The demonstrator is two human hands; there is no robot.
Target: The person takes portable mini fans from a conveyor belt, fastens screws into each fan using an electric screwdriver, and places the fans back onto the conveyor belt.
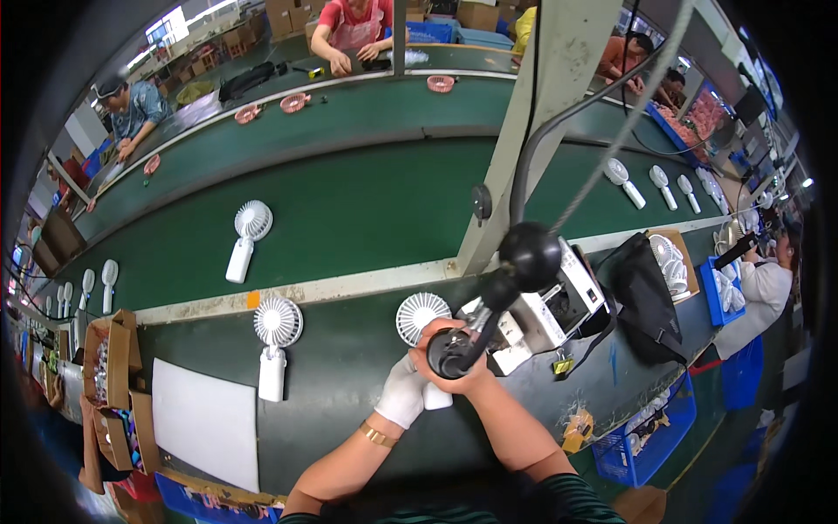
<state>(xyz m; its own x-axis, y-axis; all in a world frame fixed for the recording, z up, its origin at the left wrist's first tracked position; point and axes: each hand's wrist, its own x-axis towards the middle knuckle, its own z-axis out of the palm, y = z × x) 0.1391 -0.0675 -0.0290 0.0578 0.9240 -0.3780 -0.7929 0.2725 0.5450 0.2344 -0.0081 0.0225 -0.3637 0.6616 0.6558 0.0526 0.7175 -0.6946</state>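
Observation:
My left hand [402, 395], in a white glove and with a gold watch band at the wrist, is closed round a white handheld fan [423, 320]. The fan's round grille points away from me, and its handle end shows below my hands. Just above it, my bare right hand [473, 379] wraps round a black power screwdriver [450, 353], seen from its top end with a cord attached. The screwdriver's tip is hidden under my hands. Left of them, a second white handheld fan [278, 322] lies on the dark workbench [349, 367].
A black ball [529, 256] on a rope hangs before a metal post [524, 148]. White equipment [559, 310] and a black bag [646, 301] stand to the right. A white foam sheet [206, 424] lies left. More fans ride the green conveyor [367, 201]; co-workers sit beyond.

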